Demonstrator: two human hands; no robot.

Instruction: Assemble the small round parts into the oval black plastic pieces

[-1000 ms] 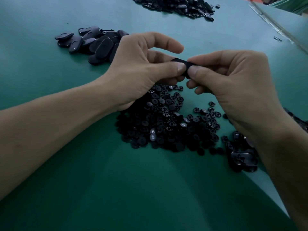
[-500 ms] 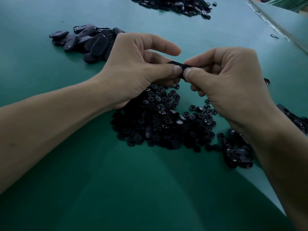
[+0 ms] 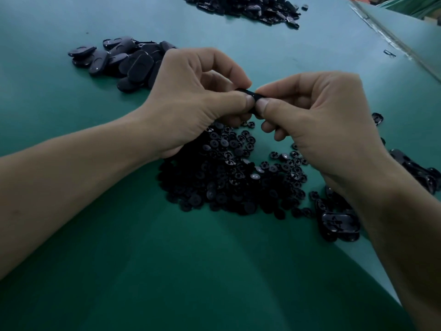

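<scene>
Above the green table, my left hand (image 3: pixel 193 99) and my right hand (image 3: pixel 319 120) meet at the fingertips and pinch one oval black piece (image 3: pixel 251 94) between thumbs and forefingers. Fingers hide most of that piece, and whether a round part sits in it I cannot tell. Directly below the hands lies a heap of small round black parts (image 3: pixel 229 177). Oval black pieces (image 3: pixel 124 60) are piled behind my left hand.
A second pile of black pieces (image 3: pixel 248 8) lies at the far edge of the green table (image 3: pixel 167 271). More oval pieces (image 3: pixel 338 220) sit under my right forearm and at the right (image 3: pixel 417 170). A raised rail (image 3: pixel 393 41) runs along the back right.
My left forefinger has curled down onto the oval piece; it was stretched out above it before. Both hands stay together over the heap.
</scene>
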